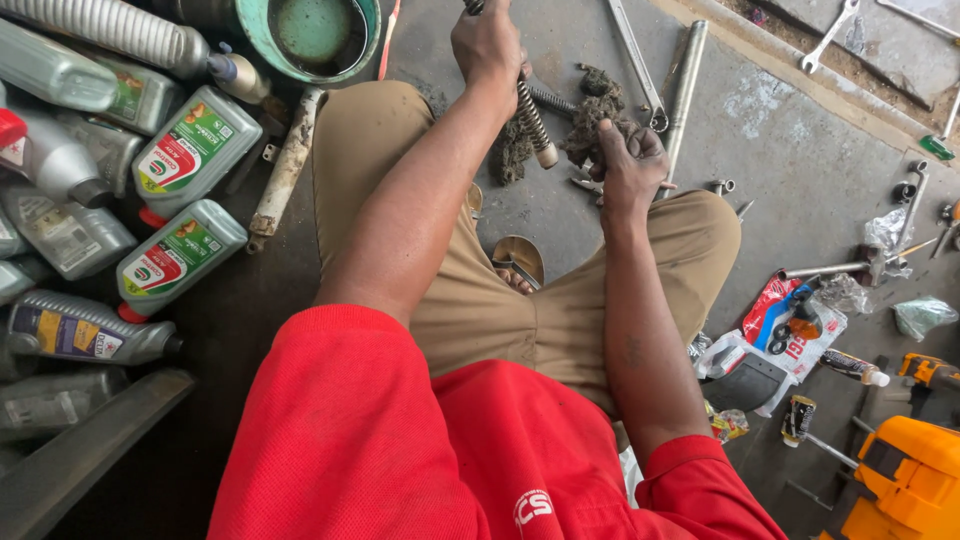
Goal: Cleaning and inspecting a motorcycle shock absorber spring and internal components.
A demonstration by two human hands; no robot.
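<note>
My left hand (487, 42) is gripping a ribbed steel spring (534, 120); my right hand (628, 160) is clutching a greasy, matted rag (592, 112) just right of it.

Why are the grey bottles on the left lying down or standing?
Lying down. The grey bottles rest on their sides in a pile, labels facing up, caps pointing sideways.
</note>
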